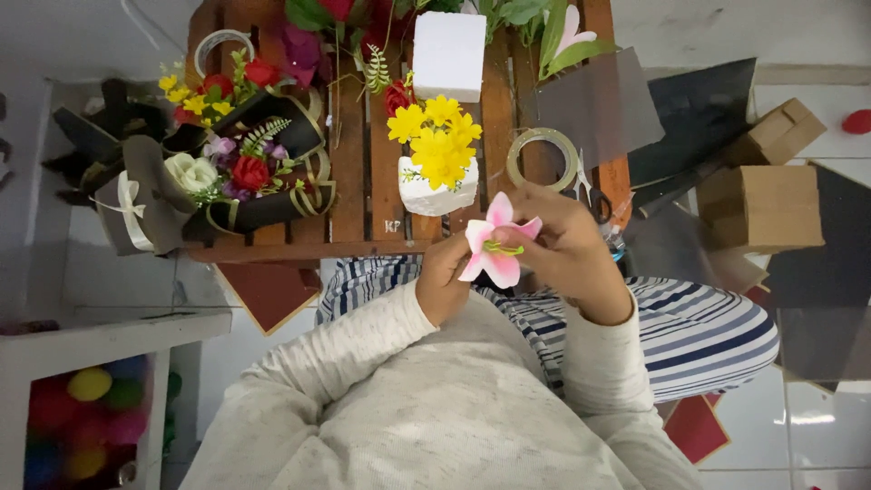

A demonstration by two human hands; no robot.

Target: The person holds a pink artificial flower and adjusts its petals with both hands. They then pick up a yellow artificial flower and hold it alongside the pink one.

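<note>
Head view looks down on both my hands meeting just near of the wooden slatted table [349, 172], over my lap. My left hand [445, 281] and right hand [567, 249] are both pinched on a pink artificial lily [494, 240], fingers closed on it from either side. Just beyond stands a white foam block with yellow flowers [438, 145], a tape roll [543, 156] to its right.
</note>
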